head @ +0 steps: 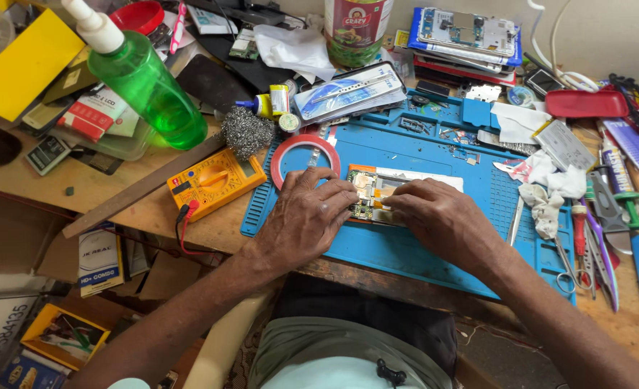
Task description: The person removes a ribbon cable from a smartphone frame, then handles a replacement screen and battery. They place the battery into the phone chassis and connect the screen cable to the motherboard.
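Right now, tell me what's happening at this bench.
A person is bent over an opened phone lying on a blue work mat. The left hand presses on its circuit-board end, and the right hand has its fingertips on the middle. A red tape roll lies just beyond the left hand, a yellow multimeter to its left, and tweezers to the right on the mat.

— What colours sit on the workbench (pixel 153 209)?

— A bright blue mat (pixel 406 245) near its front edge, with a red ring of tape (pixel 288 155) at the mat's back left corner. Left of that, an orange-yellow multimeter (pixel 215 180) with red and black leads.

— And toward the back left corner?

— A translucent green bottle (pixel 146 86) with a white nozzle, and a yellow sheet (pixel 24 68).
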